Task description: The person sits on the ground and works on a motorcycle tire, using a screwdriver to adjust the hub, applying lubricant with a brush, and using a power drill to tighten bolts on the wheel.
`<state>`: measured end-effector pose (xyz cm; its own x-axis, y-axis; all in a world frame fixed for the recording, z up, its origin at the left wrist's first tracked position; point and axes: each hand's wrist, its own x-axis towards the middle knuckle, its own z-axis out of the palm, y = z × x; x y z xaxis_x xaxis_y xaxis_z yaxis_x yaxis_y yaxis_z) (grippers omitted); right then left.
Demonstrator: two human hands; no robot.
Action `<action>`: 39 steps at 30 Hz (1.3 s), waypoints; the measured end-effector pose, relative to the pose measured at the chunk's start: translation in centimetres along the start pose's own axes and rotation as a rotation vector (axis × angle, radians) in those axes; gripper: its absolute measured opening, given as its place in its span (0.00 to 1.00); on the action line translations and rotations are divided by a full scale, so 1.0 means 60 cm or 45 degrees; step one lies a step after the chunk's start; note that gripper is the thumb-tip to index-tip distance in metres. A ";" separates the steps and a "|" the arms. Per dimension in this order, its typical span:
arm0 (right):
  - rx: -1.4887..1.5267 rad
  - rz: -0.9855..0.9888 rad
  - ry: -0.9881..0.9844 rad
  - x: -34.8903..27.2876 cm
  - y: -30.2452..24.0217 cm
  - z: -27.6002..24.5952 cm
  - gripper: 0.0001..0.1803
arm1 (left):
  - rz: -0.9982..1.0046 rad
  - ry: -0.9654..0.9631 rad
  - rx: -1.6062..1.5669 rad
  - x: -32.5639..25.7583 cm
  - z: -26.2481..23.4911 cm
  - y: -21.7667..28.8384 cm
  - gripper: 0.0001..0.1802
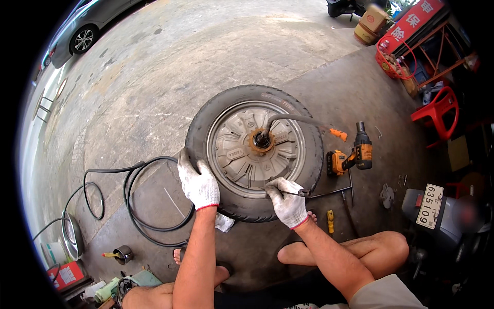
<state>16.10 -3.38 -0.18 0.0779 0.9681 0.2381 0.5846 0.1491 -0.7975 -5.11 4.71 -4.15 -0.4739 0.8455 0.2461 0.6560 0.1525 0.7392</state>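
Observation:
A wheel with a black tyre (203, 118) and a grey metal hub (236, 136) lies flat on the floor before me. A thick dark cable (296, 118) comes out of the rusty hub centre and bends right. My left hand (199, 184), in a white work glove, rests on the tyre's near left side with thumb and fingers apart. At the near right rim, my gloved right hand (288, 202) is closed on a thin dark rod-shaped tool (290, 193). One end of it reaches the rim edge; its exact kind is unclear.
Right of the wheel are a cordless impact driver (363, 149), a T-handle wrench (332, 193), a yellow-handled screwdriver (330, 221) and an orange piece (338, 134). A black hose (131, 206) coils at left, near a metal cup (123, 254). A red stool (442, 110) stands far right.

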 end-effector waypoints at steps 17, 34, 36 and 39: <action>-0.045 -0.073 0.011 -0.002 0.000 0.004 0.04 | -0.041 -0.065 -0.047 0.003 -0.005 0.007 0.30; -0.049 -0.132 0.001 -0.001 -0.003 0.003 0.04 | -0.037 -0.069 -0.014 0.003 -0.006 0.009 0.30; -0.042 -0.161 0.002 0.000 -0.003 0.002 0.03 | -0.039 -0.068 -0.013 0.004 -0.007 0.011 0.30; -0.037 -0.155 -0.009 0.000 -0.005 0.001 0.03 | -0.049 -0.076 -0.020 0.004 -0.009 0.013 0.30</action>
<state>15.87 -3.41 0.06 -0.0006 0.9446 0.3284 0.6125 0.2599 -0.7465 -5.04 4.77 -3.18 -0.4622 0.8684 0.1797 0.6282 0.1777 0.7575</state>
